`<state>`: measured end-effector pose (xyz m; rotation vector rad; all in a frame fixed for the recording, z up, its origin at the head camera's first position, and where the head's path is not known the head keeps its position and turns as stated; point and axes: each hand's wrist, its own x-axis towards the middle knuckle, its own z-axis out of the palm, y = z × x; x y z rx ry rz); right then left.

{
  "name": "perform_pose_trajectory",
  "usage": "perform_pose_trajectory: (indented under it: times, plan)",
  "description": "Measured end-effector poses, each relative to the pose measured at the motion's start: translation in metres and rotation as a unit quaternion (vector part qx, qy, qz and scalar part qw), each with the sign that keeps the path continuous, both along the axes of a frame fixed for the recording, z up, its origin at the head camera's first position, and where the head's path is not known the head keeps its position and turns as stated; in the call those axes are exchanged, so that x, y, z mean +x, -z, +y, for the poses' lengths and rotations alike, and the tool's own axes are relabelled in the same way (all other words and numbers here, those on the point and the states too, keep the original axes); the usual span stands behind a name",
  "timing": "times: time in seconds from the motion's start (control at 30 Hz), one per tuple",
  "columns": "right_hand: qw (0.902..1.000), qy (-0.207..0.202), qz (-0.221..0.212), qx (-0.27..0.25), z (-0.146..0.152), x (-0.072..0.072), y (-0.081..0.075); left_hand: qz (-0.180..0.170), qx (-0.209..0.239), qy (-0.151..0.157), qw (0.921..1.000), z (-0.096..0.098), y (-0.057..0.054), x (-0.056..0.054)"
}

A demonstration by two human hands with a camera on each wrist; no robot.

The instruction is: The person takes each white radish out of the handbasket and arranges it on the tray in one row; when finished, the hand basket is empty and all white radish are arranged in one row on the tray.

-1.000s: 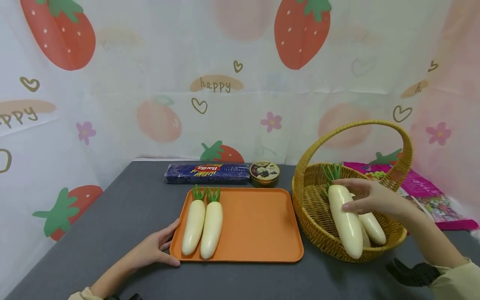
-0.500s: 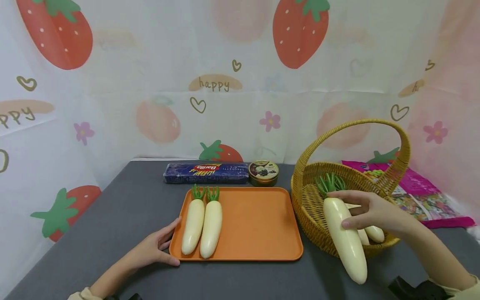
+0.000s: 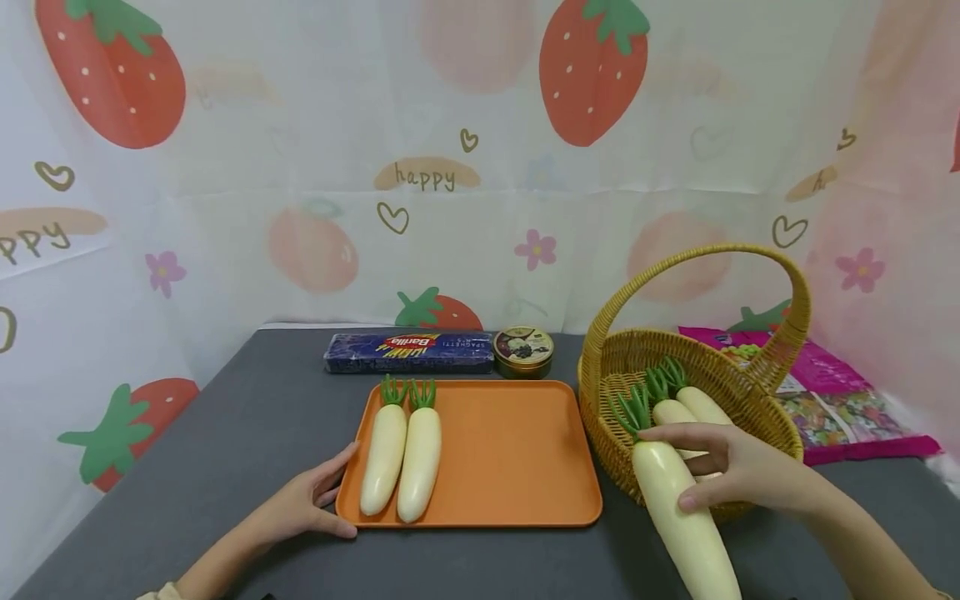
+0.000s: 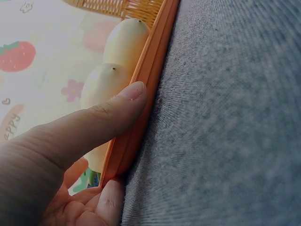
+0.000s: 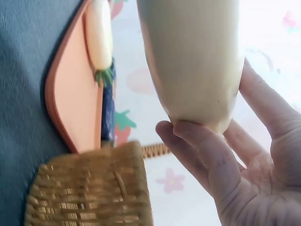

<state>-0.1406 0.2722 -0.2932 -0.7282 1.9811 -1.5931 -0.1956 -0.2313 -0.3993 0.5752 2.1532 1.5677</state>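
Note:
My right hand (image 3: 750, 471) grips a white radish (image 3: 686, 533) near its leafy top, thumb on one side and fingers on the other. The radish slants in front of the wicker basket (image 3: 611, 446), its lower end cut off by the head view's bottom edge. In the right wrist view its pale body (image 5: 193, 61) fills the upper middle. Two more white radishes (image 3: 697, 404) lie in the basket, partly behind the hand. My left hand (image 3: 300, 504) holds the front left corner of an orange tray (image 3: 517, 458). Two radishes (image 3: 420, 467) lie side by side at the tray's left.
Behind the tray lie a blue spaghetti pack (image 3: 408, 353) and a round tin (image 3: 523, 352). A pink printed bag (image 3: 840, 408) lies behind and right of the basket, whose tall handle (image 3: 697, 252) arches upward. A patterned cloth (image 3: 450, 83) hangs behind the grey table (image 3: 262, 400).
My right hand has drawn the radish up from the basket and forward over its front rim, exposing the two radishes inside. My left hand stays at the tray corner.

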Motion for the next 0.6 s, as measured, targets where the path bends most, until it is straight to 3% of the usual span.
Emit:
perform_pose_trajectory:
  times: [0.23, 0.6]
  plan:
    - [0.9986, 0.015, 0.043, 0.028, -0.032, -0.008, 0.002, 0.02, 0.012, 0.012, 0.9997, -0.003, -0.002, 0.0]
    - [0.9987, 0.026, 0.026, 0.036, -0.071, -0.028, 0.01, 0.014, 0.003, 0.016, 0.9998, -0.003, 0.001, -0.001]
